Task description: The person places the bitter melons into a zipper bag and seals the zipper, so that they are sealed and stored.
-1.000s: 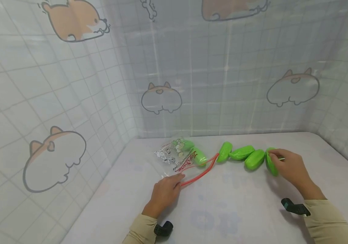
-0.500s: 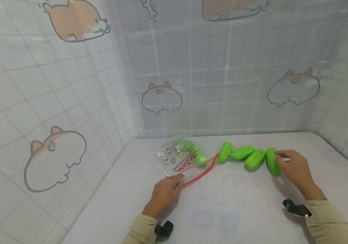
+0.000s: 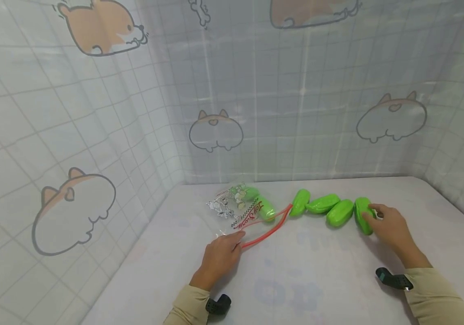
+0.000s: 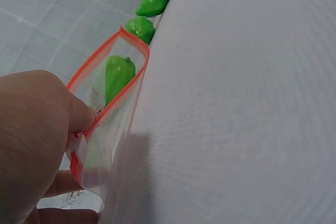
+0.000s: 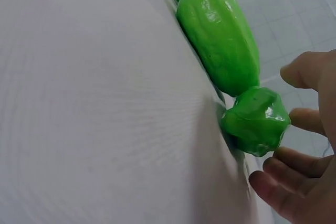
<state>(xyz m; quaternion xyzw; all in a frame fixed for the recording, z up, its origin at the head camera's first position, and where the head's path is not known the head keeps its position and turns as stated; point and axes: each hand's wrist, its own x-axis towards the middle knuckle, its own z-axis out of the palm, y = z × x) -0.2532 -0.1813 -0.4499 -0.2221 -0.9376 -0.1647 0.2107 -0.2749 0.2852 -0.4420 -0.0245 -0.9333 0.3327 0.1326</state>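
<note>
My left hand (image 3: 220, 255) pinches the red rim of a clear printed zip bag (image 3: 224, 208) between thumb and fingers. In the left wrist view the bag's mouth gapes, and a green vegetable (image 4: 119, 76) shows inside it. Two glossy, plump green vegetables lie in the bag; their exact kind is unclear. At the right, my right hand (image 3: 392, 228) is beside the last green vegetable (image 3: 362, 215) of a row. The right wrist view shows its fingers spread near that vegetable (image 5: 257, 121), the thumb standing apart from it; whether a fingertip touches is unclear.
Three more green vegetables, among them a plump one (image 3: 339, 213) and a tilted one (image 3: 323, 203), continue the row toward the bag. Behind the white table (image 3: 329, 280) rises a grid-patterned curtain (image 3: 297, 113) with dog drawings.
My right hand has loosened from its pinch on the rightmost green vegetable, and its fingers have spread. That vegetable has turned slightly more upright. My left hand stays on the bag's rim.
</note>
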